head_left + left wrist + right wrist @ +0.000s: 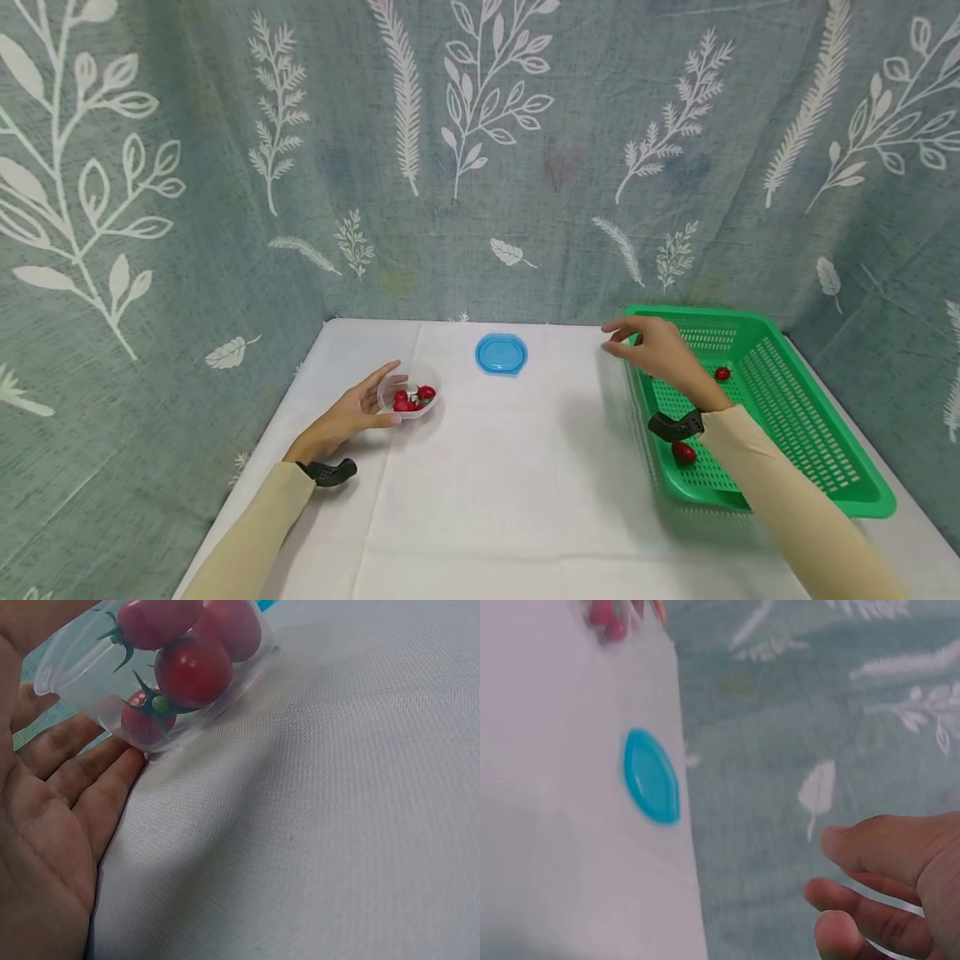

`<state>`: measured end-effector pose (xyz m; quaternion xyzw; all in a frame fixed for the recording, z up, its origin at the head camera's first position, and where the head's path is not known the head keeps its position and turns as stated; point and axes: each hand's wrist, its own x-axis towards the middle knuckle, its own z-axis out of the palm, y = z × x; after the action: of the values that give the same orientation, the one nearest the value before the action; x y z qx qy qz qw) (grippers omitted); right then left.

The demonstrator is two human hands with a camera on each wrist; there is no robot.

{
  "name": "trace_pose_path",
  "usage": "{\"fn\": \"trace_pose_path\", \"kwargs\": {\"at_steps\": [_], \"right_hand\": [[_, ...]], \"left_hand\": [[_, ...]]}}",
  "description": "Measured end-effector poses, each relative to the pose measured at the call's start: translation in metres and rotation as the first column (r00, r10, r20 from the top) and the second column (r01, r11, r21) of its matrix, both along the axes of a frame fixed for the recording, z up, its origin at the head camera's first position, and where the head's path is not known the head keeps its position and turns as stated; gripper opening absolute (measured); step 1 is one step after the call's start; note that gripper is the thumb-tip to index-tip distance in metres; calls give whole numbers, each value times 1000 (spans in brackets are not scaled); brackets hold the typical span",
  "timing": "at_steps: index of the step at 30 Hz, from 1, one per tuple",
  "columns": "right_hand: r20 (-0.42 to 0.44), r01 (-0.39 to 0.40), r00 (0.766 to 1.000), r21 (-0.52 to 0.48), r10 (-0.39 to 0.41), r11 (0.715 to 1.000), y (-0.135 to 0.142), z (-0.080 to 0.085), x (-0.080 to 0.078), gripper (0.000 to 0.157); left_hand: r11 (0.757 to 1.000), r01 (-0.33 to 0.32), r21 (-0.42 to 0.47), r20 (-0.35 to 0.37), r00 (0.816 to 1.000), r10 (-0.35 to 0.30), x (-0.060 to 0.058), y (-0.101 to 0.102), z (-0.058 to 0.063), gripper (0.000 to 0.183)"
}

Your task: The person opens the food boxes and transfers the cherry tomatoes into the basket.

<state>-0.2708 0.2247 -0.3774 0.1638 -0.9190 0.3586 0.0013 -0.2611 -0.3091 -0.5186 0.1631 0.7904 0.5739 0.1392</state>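
Observation:
My left hand [351,421] holds a small clear plastic container [79,682] on the white table, thumb on one side and fingers on the other. Several small red tomatoes [193,671] with green stems lie inside it, seen through its wall. My right hand [654,348] hovers over the left rim of a green plastic basket [832,417]. Its fingers are loosely bent, and the right wrist view shows nothing between them. Inside the basket lie a red tomato [683,454] near the front and another tomato [722,373] farther back.
A blue lid [501,354] lies flat near the table's back edge, between the container and the basket. White cloth [480,483] covers the table. A grey-green curtain [465,233] with white leaf prints hangs behind and along both sides.

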Motion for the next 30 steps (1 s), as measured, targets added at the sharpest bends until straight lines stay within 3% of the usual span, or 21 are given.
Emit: {"fn": "trace_pose_path", "kwargs": {"at_steps": [13, 30], "right_hand": [[-33, -139, 990, -32, 138, 990, -84, 4, -6, 27], [1, -324, 946, -72, 325, 943, -184, -24, -1, 23]], "left_hand": [[1000, 3, 13, -7, 1000, -3, -1, 1, -2, 98], [1000, -10, 12, -13, 1000, 10, 0, 3, -3, 97]]}}
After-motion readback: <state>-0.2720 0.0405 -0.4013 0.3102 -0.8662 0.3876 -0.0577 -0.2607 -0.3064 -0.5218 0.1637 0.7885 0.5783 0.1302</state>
